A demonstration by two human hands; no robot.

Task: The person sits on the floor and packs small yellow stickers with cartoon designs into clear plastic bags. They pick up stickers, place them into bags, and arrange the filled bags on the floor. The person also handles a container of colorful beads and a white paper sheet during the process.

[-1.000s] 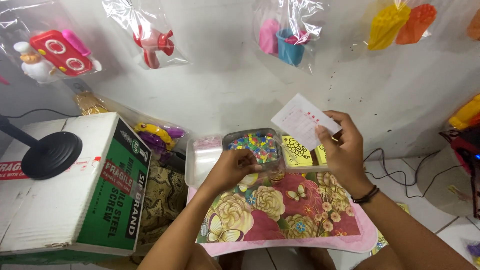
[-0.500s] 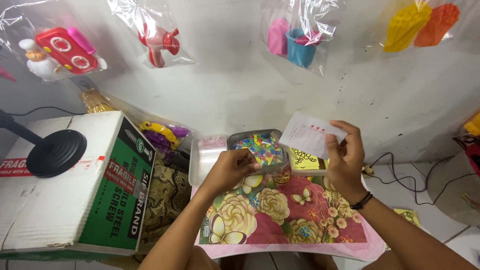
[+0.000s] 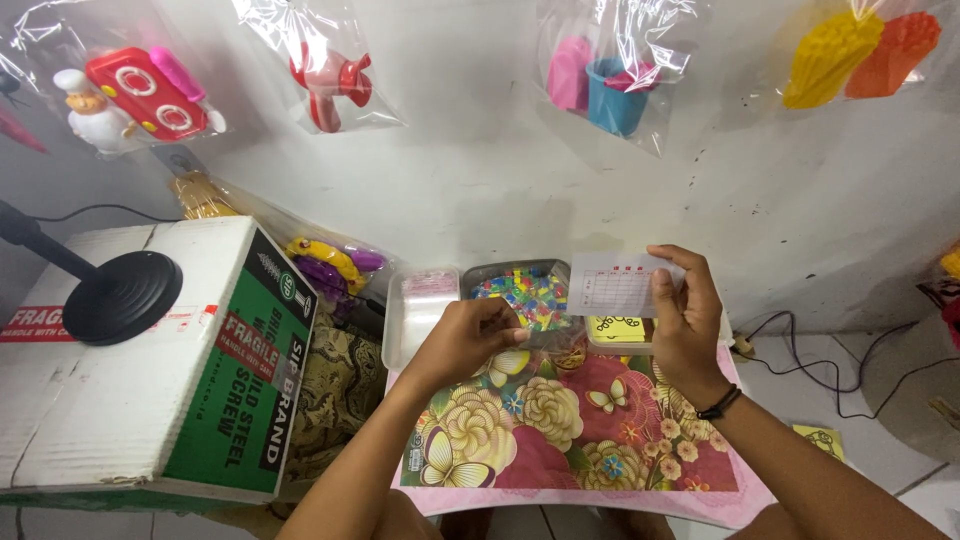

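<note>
Two hands were seen near the middle of the frame, above one flowered mat [image 3: 560, 430] that was spread across the lower centre. The left hand [image 3: 465, 340] was curled at the near edge of a tray of coloured beads [image 3: 520, 292], its fingertips pinched together over a small clear bag [image 3: 555, 340]; whether a bead was pinched could not be told. The right hand [image 3: 690, 320] was raised just right of centre, and one white paper slip [image 3: 615, 285] was gripped between its thumb and fingers, held upright in front of the wall. One dark band [image 3: 722, 402] was worn on the right wrist.

Three shallow trays were counted in a row behind the mat: one empty clear tray [image 3: 420, 315] on the left, the bead tray in the middle, and one tray with a yellow sheet [image 3: 620, 330] on the right, partly hidden by the slip.

One cardboard box [image 3: 150, 360] was placed at the lower left, and one black round stand base [image 3: 120, 297] was set on top of it. Four clear bags of toys were hung along the top of the frame: one red toy stove set [image 3: 140, 95] at the upper left, one red and white toy [image 3: 330, 75], one pink and blue toy set [image 3: 600, 85], and one yellow and orange pair [image 3: 860, 50] at the upper right.
</note>
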